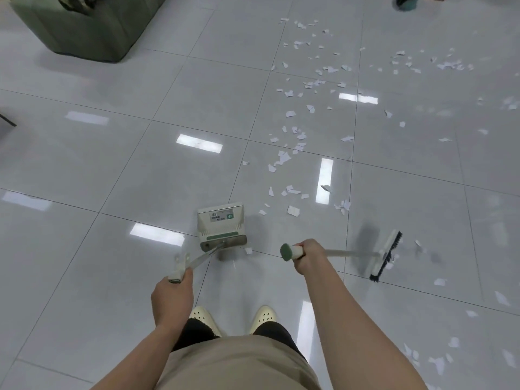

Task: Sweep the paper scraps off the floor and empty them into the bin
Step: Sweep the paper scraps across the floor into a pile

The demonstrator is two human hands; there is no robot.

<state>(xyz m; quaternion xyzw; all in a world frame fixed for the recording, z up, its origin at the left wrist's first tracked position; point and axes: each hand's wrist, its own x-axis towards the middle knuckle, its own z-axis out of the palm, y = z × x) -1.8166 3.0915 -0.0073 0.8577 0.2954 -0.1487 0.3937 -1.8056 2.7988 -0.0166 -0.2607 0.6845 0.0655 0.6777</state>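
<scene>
Head view, left hand [172,296] gripping dustpan [221,225] handle, right hand [309,256] gripping broom [386,256], paper scraps [292,136] scattered ahead

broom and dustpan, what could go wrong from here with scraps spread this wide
1. The paper scraps are scattered far ahead and to the right, so a fast stroke of the broom, held by the right hand, may scatter them instead of gathering them.
2. The dustpan, held by the left hand, sits left of most scraps, so sweepings could miss it.
3. Scraps by the feet could get stepped on.
</scene>
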